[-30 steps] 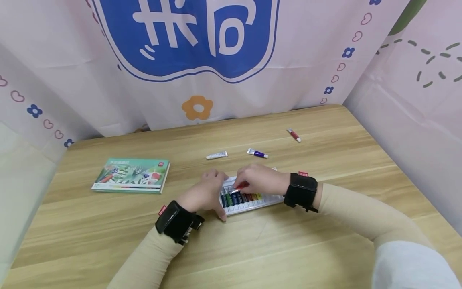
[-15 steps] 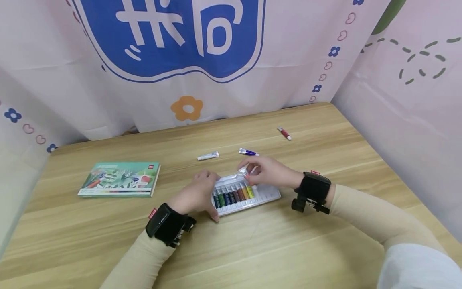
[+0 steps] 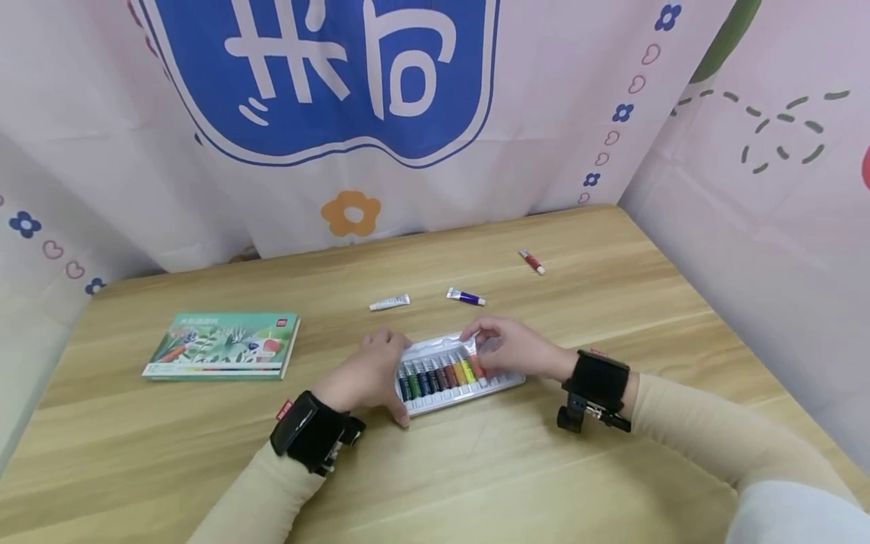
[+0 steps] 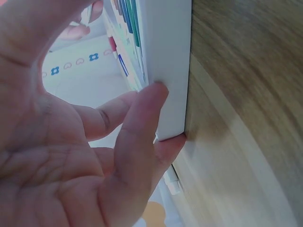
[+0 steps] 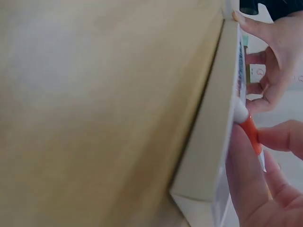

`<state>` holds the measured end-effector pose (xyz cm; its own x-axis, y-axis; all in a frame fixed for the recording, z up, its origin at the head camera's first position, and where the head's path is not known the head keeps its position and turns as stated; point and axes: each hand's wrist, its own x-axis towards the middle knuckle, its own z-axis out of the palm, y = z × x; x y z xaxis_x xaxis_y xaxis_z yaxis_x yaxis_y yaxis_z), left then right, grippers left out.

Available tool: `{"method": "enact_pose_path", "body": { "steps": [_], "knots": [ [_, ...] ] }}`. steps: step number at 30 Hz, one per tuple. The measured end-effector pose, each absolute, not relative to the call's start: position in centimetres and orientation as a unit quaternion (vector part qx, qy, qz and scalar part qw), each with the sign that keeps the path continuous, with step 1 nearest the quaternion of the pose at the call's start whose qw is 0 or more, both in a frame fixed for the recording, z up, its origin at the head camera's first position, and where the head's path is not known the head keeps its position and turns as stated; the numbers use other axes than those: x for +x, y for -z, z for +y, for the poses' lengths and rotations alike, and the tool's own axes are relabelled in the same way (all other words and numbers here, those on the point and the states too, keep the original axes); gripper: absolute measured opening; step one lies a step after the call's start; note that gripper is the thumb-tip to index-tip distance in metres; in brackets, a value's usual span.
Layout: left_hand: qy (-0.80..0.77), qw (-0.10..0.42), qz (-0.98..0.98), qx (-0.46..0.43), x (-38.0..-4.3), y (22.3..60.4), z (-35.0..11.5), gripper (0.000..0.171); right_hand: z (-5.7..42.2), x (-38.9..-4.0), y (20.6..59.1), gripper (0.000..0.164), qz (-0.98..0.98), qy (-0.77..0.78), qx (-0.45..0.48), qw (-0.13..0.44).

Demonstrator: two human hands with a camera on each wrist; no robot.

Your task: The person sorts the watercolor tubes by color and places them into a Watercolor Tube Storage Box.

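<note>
A white plastic tray [image 3: 451,403] holds a row of small paint tubes, dark green through blue and brown to yellow. My left hand [image 3: 370,374] grips its left end, thumb at the front edge and fingers toward the back. In the left wrist view the thumb [image 4: 142,123] presses the tray's pale side wall [image 4: 170,61]. An orange-red paint tube [image 3: 478,369] is pinched between the thumb and fingers of my right hand [image 3: 513,349], lined up beside the yellow tube. From the right wrist, the orange tube [image 5: 251,132] tilts, its white cap right at the tray edge.
Behind the tray lie a white paint tube [image 3: 390,303] and a purple one [image 3: 467,297]. Farther back on the right is a dark red tube [image 3: 532,262]. A green illustrated box [image 3: 224,346] lies at the left of the wooden table [image 3: 476,483]. A printed cloth [image 3: 285,204] hangs behind.
My right hand has carried the orange-red tube from over the tray's left part, up and rightward, then down beside the yellow tube. My left hand stays on the tray's left end.
</note>
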<state>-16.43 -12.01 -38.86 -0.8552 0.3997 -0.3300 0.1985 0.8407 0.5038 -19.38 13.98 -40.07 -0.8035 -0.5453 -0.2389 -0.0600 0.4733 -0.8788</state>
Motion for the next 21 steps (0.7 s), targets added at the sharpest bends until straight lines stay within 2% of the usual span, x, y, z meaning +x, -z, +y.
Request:
{"method": "enact_pose_path", "body": {
  "steps": [6, 15, 21],
  "knots": [
    [-0.24, 0.209, 0.935, 0.16, -16.2, 39.1, -12.0, 0.114, 14.1, -19.1, 40.2, 0.032, 0.84, 0.45, -0.187, 0.239],
    [-0.249, 0.206, 0.933, 0.156, -16.1, 39.3, -12.2, 0.115, 14.3, -19.7, 40.2, 0.033, 0.888, 0.331, -0.263, 0.182],
    [-0.247, 0.21, 0.932, 0.16, -16.3, 39.0, -12.0, 0.115, 14.2, -19.1, 39.4, 0.024, 0.898, 0.25, -0.335, 0.136]
  ]
}}
